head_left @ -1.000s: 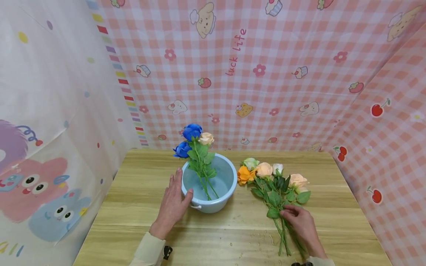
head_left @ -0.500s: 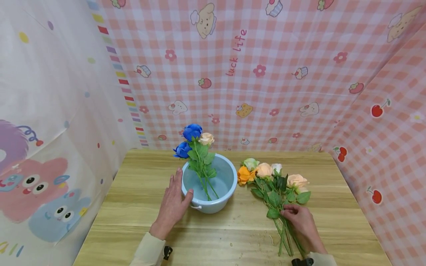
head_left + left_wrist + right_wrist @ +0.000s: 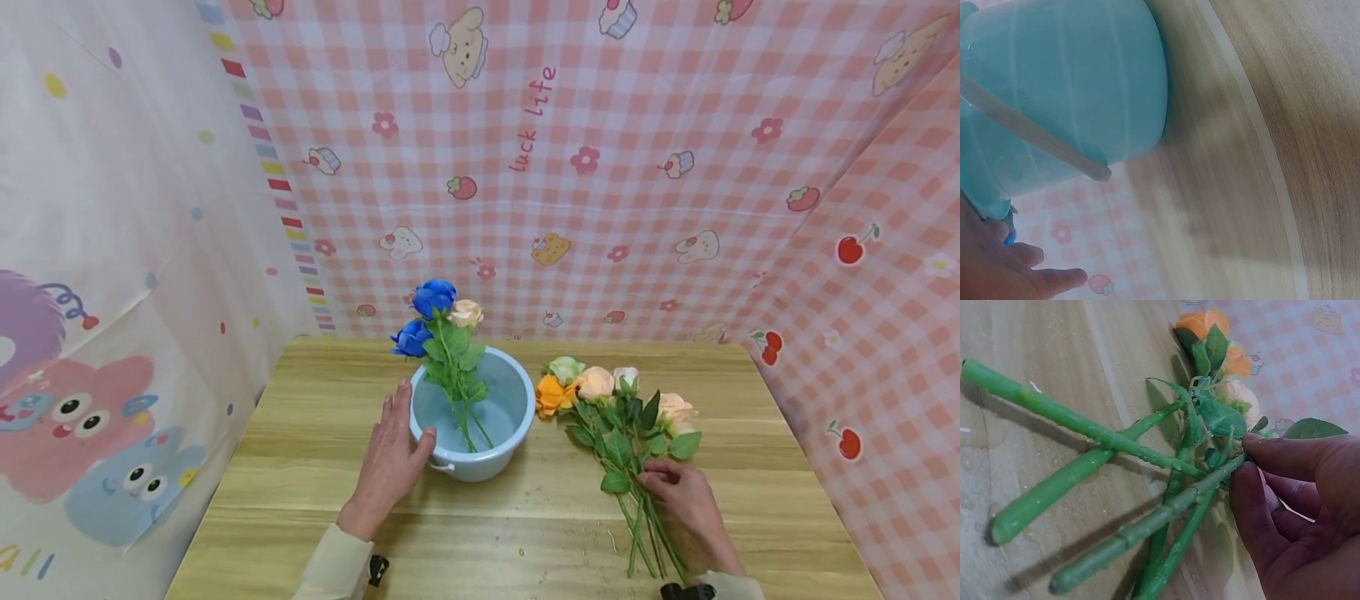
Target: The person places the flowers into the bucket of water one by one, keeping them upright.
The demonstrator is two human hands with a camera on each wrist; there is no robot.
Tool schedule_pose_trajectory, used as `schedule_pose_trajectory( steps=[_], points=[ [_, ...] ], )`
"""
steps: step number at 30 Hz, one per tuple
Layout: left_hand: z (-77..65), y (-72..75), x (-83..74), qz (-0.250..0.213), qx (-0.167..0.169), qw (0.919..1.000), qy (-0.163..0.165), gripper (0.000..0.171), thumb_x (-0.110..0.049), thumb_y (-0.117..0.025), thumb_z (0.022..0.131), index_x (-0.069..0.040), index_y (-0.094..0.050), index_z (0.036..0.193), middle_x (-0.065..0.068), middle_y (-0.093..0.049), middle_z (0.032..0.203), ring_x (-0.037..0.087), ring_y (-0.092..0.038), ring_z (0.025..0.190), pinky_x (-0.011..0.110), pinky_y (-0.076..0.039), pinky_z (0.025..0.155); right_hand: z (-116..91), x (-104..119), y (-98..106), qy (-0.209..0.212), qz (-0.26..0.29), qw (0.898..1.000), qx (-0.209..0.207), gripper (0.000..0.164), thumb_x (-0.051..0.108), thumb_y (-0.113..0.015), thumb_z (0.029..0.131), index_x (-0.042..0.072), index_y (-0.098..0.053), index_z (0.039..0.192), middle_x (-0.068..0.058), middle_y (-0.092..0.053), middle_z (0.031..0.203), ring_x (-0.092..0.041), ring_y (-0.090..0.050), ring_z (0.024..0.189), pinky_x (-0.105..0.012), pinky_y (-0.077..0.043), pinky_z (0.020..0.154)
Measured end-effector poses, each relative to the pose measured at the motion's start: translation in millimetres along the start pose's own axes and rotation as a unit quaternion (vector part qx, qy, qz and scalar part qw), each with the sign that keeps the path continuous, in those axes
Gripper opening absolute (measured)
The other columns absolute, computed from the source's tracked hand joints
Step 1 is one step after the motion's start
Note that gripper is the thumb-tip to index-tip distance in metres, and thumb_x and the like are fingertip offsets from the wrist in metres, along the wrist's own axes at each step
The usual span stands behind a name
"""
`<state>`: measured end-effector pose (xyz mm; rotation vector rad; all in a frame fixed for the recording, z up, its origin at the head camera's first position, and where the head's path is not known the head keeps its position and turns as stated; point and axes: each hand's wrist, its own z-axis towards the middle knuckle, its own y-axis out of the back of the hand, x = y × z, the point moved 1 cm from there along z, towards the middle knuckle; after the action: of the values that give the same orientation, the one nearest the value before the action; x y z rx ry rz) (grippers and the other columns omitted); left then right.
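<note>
My left hand (image 3: 390,454) rests along the left rim of a light blue bucket (image 3: 517,433), fingers extended. In the left wrist view its fingers (image 3: 1035,278) show below the bucket (image 3: 1072,81). Two blue roses (image 3: 433,297) and a cream rose (image 3: 466,313) lean in the bucket, heads over its far left rim. My right hand (image 3: 686,500) pinches one rose stem (image 3: 1147,519) between thumb and fingertips, over a bunch lying on the table. Its heads include an orange rose (image 3: 553,395), a pale green one (image 3: 565,369), peach roses (image 3: 596,383) and a white rose (image 3: 626,379). I cannot tell which head belongs to the pinched stem.
The wooden table (image 3: 300,500) carries water drops (image 3: 581,537) near the stem ends. A white handle (image 3: 1035,131) hangs on the bucket's side. Pink checked cloth (image 3: 570,208) stands behind and at the right, with a white printed cloth (image 3: 150,250) at the left.
My right hand has shifted slightly right, the stem ends spreading a little. The white rose and the right-hand peach rose have stirred, and a leaf stands out more. The left hand has stayed put.
</note>
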<state>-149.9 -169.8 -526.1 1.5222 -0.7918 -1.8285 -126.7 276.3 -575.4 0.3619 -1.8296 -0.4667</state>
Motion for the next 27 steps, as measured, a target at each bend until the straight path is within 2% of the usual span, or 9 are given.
schedule_pose_trajectory(
  steps=[6,14,21,27],
  points=[
    [0.0,1.2,-0.3,-0.001,-0.002,1.0,-0.002,0.081,-0.038,-0.052,0.104,-0.005,-0.013,0.166,0.013,-0.014,0.172,0.043,-0.015,0.156,0.072,-0.024,0.116,-3.2,3.6,5.6,0.017,-0.015,1.0,-0.008,0.04,0.017,-0.071,0.099,-0.01,-0.065,0.129,-0.011,-0.073,0.104,-0.009,-0.065,0.087,-0.021,-0.053,0.073],
    [-0.1,1.7,-0.2,-0.001,-0.005,1.0,-0.003,0.081,-0.04,-0.052,0.104,-0.005,-0.014,0.166,0.012,-0.015,0.172,0.043,-0.016,0.156,0.072,-0.025,0.116,-8.4,11.5,8.0,0.005,0.054,0.999,-0.005,0.043,0.012,-0.069,0.099,-0.012,-0.06,0.134,-0.015,-0.07,0.111,-0.009,-0.066,0.09,-0.022,-0.059,0.077],
    [-0.3,1.7,0.2,0.002,-0.008,0.9999,-0.006,0.081,-0.039,-0.053,0.104,-0.005,-0.014,0.166,0.013,-0.016,0.172,0.044,-0.017,0.155,0.072,-0.025,0.116,-11.7,19.9,10.2,0.018,0.044,0.999,-0.02,0.041,0.012,-0.069,0.1,-0.011,-0.061,0.133,-0.015,-0.071,0.113,-0.005,-0.064,0.09,-0.021,-0.057,0.077],
    [-1.2,1.6,1.4,0.012,-0.008,0.9998,-0.012,0.082,-0.046,-0.05,0.105,-0.005,-0.014,0.166,0.013,-0.016,0.172,0.044,-0.017,0.155,0.073,-0.025,0.115,-14.6,28.5,12.9,0.024,0.037,0.998,-0.036,0.04,0.014,-0.069,0.1,-0.009,-0.063,0.132,-0.015,-0.072,0.114,-0.002,-0.063,0.09,-0.019,-0.055,0.077]
  ],
)
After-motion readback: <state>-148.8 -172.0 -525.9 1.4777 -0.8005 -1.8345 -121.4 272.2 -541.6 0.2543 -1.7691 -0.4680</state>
